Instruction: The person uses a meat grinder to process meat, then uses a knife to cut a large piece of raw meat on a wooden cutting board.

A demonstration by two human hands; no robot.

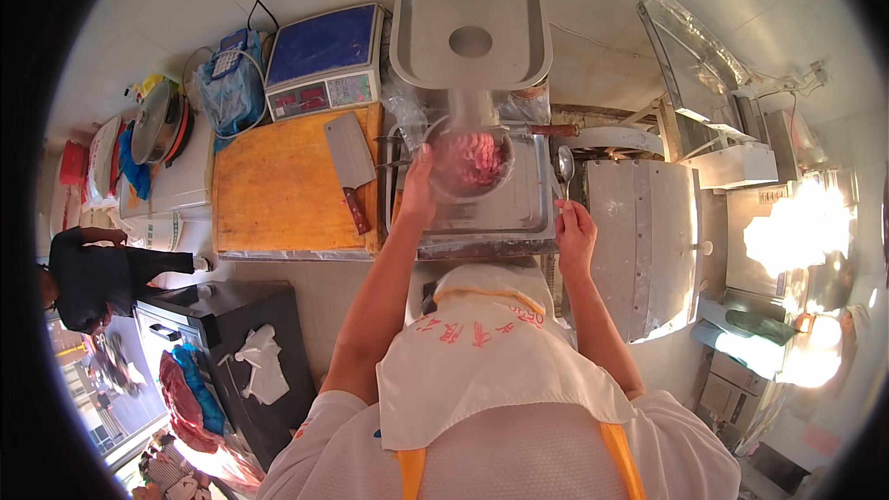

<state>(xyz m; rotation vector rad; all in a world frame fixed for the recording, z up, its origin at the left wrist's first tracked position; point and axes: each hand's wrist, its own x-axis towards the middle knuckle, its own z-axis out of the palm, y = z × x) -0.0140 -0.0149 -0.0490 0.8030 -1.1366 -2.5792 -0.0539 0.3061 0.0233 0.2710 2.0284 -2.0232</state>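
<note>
At upper centre, the grinder (421,28) is looming over a steel tray (532,215), probably lying there for spills. Mid-frame, the left hand (419,187) is gripping a clear container (448,187), seemingly to hold pink mince (480,157) under the grinder. Right of centre, the right hand (576,233) is pinching a spoon (566,165); open tray floor and right rim are separating it from the container.

Red characters and digits (481,337) mark the white apron (491,375) below the left hand (419,193); the scale (322,57) beyond it bears tiny, unreadable print (350,90).
</note>
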